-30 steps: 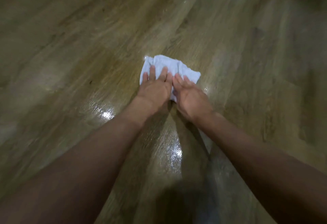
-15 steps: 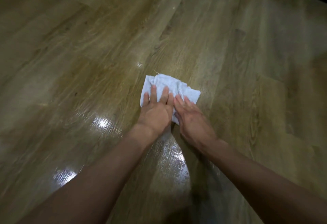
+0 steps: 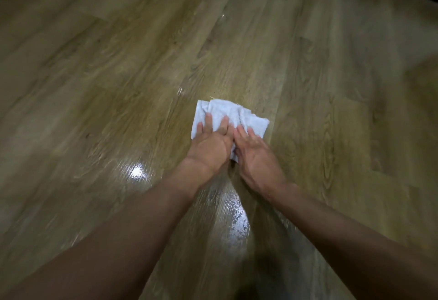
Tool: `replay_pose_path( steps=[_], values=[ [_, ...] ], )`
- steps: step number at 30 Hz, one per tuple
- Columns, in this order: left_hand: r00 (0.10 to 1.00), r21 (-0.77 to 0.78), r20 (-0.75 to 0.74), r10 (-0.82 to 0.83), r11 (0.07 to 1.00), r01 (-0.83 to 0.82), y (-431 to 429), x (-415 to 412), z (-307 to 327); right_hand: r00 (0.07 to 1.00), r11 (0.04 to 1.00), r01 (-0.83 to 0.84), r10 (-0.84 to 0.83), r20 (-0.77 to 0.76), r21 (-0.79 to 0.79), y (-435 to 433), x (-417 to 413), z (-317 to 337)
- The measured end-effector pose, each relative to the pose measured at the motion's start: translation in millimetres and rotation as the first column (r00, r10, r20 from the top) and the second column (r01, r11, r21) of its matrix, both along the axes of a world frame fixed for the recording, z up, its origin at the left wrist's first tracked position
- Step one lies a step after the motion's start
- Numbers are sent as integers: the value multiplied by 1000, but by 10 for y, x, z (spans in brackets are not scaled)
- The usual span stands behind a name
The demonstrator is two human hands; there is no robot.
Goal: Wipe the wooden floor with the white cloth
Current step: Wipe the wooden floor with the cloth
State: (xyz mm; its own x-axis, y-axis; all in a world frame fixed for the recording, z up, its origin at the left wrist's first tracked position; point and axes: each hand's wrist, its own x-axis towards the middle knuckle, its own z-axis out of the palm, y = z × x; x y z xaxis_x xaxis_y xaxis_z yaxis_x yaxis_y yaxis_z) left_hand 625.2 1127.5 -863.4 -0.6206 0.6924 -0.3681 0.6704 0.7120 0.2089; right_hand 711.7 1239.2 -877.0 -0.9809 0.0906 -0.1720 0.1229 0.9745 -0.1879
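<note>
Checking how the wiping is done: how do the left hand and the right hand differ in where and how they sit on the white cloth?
The left hand lies over the white cloth's left-middle part, fingers pointing straight ahead; the right hand covers its near right corner, fingers angled up-left. More cloth shows beyond the right hand. Both lie flat, palms down, side by side, pressing the cloth onto the wooden floor.

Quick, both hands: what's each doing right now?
Left hand: open, flat on the white cloth.
Right hand: open, flat on the same cloth.
</note>
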Motion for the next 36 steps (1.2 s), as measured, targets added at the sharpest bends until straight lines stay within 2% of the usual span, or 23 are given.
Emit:
replay_pose_path(
  steps=[4, 8, 10, 14, 17, 21, 24, 28, 33, 35, 36],
  values=[
    [1000, 21, 0, -31, 999, 31, 56, 38, -51, 999, 998, -34, 33, 29, 50, 213, 46, -57],
    [994, -14, 95, 54, 999, -53, 345, -298, 24, 999, 998, 0, 3, 48, -66, 435, -456, 70],
    [993, -37, 89, 75, 997, -72, 448, -309, 45, 999, 992, 28, -22, 46, -125, 440, -526, 118],
    [993, -65, -25, -113, 992, 111, 347, -53, -12, 999, 999, 42, -41, 25, -20, 327, 43, 19],
    [962, -57, -114, -249, 968, 244, 222, 270, -90, 995, 994, 97, -97, 2, -54, 230, 515, -95],
    [979, -28, -62, -193, 981, 191, 279, 240, -64, 991, 991, 119, -115, 63, -55, 345, 399, -101],
    [987, -92, -74, -141, 987, 134, 562, -149, -60, 986, 991, 137, -136, 102, -5, 557, -74, -52],
    [993, -173, -49, -103, 981, 93, 810, -324, -108, 982, 987, 150, -143, 123, -50, 630, -333, 48],
    [962, -145, -98, -256, 960, 240, 650, 237, -89, 993, 992, 112, -109, 49, -53, 511, 560, 22],
    [923, -180, -119, -366, 922, 342, 598, 585, -60, 994, 995, 90, -87, 72, -50, 441, 923, 25],
    [926, -178, -101, -365, 922, 344, 582, 692, -59, 990, 993, 107, -102, 93, -56, 425, 1022, 31]
  ],
)
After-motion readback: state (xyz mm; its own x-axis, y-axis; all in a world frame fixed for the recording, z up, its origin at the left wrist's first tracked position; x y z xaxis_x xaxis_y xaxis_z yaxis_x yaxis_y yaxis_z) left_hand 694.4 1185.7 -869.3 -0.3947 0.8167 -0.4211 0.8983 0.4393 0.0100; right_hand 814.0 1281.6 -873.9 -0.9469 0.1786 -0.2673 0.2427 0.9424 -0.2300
